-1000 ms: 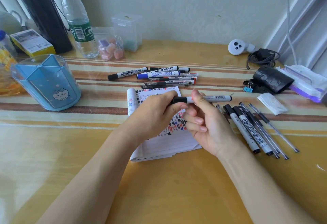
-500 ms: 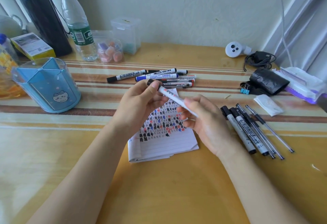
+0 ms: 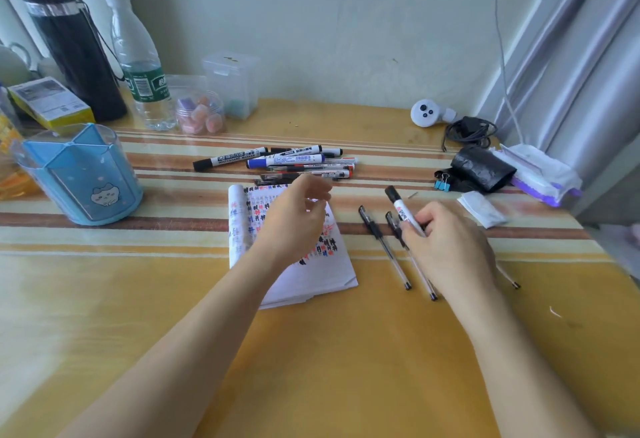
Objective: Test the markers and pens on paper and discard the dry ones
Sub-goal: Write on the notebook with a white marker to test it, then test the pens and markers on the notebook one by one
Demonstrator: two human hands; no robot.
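Marker [image 3: 401, 209] sits pinched in our right hand [image 3: 450, 250], cap end pointing away, just right of the notebook [image 3: 311, 278]. Our left hand [image 3: 294, 226] hovers over it, fingers loosely curled, empty, nearer the cap.

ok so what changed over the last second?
The left hand let go of the marker and now hovers over the notebook, holding nothing. The right hand carried the marker rightward, over the loose pens beside the notebook. The marker pile at the back and the blue holder stayed put.
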